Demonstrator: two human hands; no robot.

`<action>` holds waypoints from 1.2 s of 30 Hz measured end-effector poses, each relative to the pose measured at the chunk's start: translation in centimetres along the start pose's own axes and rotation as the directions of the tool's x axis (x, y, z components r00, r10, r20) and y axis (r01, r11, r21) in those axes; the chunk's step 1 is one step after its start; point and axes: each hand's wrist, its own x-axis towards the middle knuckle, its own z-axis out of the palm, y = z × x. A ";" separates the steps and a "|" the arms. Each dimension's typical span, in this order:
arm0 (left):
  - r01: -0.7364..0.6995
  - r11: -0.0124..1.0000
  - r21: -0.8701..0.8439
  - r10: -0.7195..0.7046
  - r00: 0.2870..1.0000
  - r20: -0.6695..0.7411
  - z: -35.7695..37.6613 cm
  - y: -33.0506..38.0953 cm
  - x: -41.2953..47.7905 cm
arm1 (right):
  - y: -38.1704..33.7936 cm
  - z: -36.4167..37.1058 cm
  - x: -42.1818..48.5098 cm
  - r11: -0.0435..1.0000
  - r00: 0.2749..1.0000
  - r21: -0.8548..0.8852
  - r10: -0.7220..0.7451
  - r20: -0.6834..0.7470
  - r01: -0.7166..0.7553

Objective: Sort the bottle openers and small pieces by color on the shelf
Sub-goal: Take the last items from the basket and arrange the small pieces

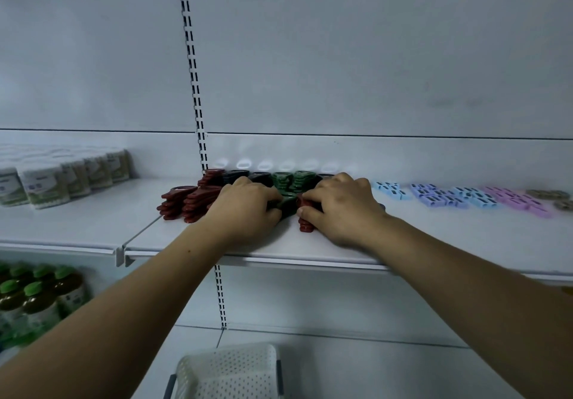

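Red openers [305, 224] pinched in my right hand [341, 212], green openers [288, 203] gripped by my left hand [245, 209]; squeezing unevenly could topple either stack.

Single head-worn wide-angle view, forward and slightly downward, close to the shelf [434, 237].

From my remote seat this looks like a shop aisle. A white metal shelf [434, 243] hangs on a slotted upright [192, 72] and carries stock in multiples: labelled tubs [46, 184] in rows, green-capped bottles [34, 299] below, stacked red bottle openers [176, 201] and green bottle openers [282, 178], and pastel small pieces [465, 197]. A perforated white basket [229, 370] sits underneath.
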 end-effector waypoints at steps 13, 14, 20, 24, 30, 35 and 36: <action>0.025 0.999 0.045 -0.028 0.998 0.061 -0.7 0.5 -0.6 | 1.2 -1.4 -0.9 0.999 0.998 0.007 0.043 0.038 -0.044; 0.021 0.998 0.059 -0.025 0.997 0.074 -0.8 0.5 -0.6 | 1.6 -1.5 -1.1 0.999 0.997 0.014 0.050 0.053 -0.051; 0.014 0.998 0.056 -0.018 0.997 0.079 -0.7 0.6 -0.4 | 2.5 -1.1 -2.0 0.994 0.998 0.104 0.041 0.048 -0.046; 0.030 0.998 0.050 -0.033 0.997 0.067 -0.6 0.7 -0.4 | 2.7 -1.2 -2.0 0.992 0.998 0.124 0.029 0.061 -0.037; 0.060 0.998 0.037 -0.061 0.998 0.020 -1.1 0.4 -1.1 | 3.0 -1.6 -2.6 0.983 0.995 0.169 0.061 0.080 -0.074; 0.115 0.990 0.076 -0.117 0.993 0.018 -0.7 -0.5 -1.7 | 3.8 -1.1 -3.1 0.968 0.983 0.213 0.099 0.151 -0.131; 0.114 0.991 0.070 -0.116 0.993 0.029 -0.5 -0.5 -1.8 | 3.8 -0.9 -3.1 0.964 0.983 0.228 0.101 0.152 -0.134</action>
